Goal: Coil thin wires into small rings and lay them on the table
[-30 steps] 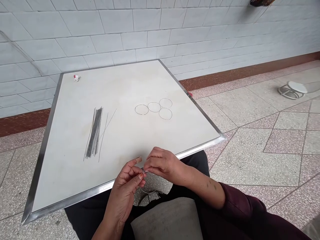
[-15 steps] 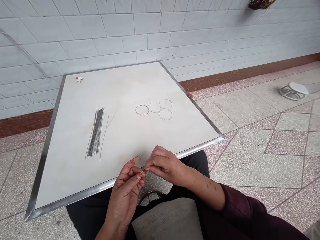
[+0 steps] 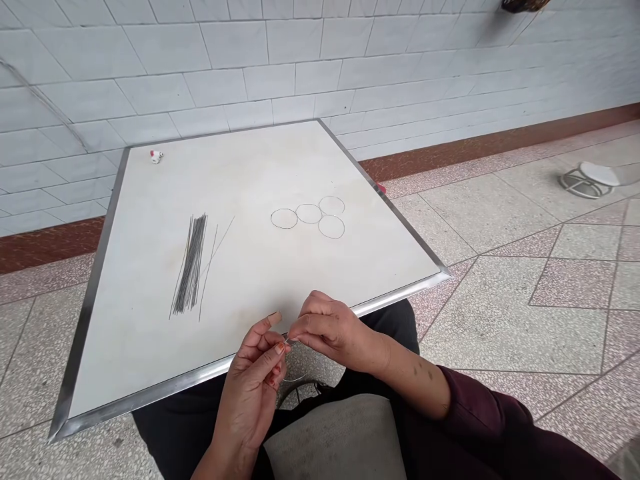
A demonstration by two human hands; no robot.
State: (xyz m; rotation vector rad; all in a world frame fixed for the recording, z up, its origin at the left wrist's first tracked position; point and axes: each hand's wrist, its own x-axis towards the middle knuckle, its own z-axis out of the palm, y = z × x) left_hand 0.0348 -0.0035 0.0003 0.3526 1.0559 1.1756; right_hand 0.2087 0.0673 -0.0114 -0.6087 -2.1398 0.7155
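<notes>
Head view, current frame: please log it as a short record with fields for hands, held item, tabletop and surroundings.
Left hand: pinching a thin wire between thumb and fingers
Right hand: fingertips pinching the wire close beside the left
Held item: curved below the hands; ends hard to make out
Table: white top, metal edging
Table, left: bundle of straight wires, two loose wires beside it
Table, right: four thin rings, grouped
Far left corner: small white-and-red object
Floor, right: stool
</notes>
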